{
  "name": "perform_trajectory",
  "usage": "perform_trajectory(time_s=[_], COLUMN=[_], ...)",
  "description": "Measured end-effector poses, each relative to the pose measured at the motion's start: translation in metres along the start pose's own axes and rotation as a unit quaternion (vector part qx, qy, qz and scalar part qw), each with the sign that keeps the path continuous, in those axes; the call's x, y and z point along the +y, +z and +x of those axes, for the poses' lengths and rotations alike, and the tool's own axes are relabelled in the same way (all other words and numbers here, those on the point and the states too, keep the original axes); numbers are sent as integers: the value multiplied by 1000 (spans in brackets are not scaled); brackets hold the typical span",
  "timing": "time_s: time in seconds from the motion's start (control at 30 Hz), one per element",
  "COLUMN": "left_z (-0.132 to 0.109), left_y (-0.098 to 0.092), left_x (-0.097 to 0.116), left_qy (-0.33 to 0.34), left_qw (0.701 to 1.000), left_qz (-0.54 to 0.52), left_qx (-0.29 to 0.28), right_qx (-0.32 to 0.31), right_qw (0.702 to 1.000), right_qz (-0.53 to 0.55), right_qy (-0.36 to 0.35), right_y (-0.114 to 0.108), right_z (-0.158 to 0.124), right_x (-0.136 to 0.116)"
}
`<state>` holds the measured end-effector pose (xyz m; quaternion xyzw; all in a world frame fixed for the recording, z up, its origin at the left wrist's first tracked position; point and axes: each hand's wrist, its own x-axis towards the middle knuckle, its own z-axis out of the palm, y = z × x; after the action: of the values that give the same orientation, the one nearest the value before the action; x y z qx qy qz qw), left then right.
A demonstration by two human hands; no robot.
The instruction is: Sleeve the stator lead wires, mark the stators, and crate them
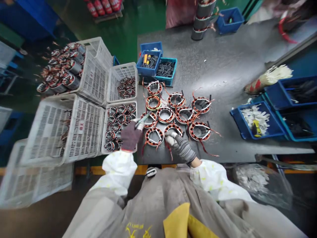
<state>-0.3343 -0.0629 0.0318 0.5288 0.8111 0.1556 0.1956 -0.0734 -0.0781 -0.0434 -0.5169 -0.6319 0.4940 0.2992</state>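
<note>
Several wound motor stators stand on the dark tabletop, with copper coils, white lacing and reddish lead wires. My left hand (131, 135), in a dark glove with pale fingertips, is closed on a thin pointed tool (144, 118). The tool's tip points up and right over a left stator (150, 125); whether it touches is unclear. My right hand (182, 146), in a grey striped glove, has its fingers bent together at the front rim of a near-middle stator (176, 127). What lies between those fingertips is hidden. Another stator (154, 137) stands between the two hands.
Left of the table, a white crate (135, 105) holds rows of stators, beside more stacked crates (84, 132). Blue bins (148, 70) with black sleeves stand behind the stators. At right, a blue bin (241, 127) holds white pieces and a yellow tool (257, 127).
</note>
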Motion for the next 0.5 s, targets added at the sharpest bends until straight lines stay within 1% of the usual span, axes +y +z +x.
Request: perform_trajectory(time_s=[0.07,0.1,0.17,0.23,0.3,0.37,0.43,0.5], left_z=[58,85,132,168,194,210,220,226], left_y=[-11,-12,-9,1,11,17,20,20], left_x=[-19,-24,-22,-11,2,10,12,9], left_qy=[43,60,84,105,133,156,163,151], left_qw=[993,986,974,965,961,962,968,977], left_qz=[109,151,205,226,219,187,153,108], left_qx=[-12,-21,-47,-79,-108,-120,-114,-102], right_qx=[8,12,19,18,1,-17,-21,-18], right_qw=[991,979,948,926,912,903,896,890], right_qz=[-130,-202,-313,-373,-404,-418,-427,-433], right_qy=[23,34,50,62,78,100,125,139], right_y=[17,24,33,39,44,46,47,48], right_z=[-6,-9,-14,-16,-14,-11,-7,-4], right_x=[6,10,18,25,29,30,27,25])
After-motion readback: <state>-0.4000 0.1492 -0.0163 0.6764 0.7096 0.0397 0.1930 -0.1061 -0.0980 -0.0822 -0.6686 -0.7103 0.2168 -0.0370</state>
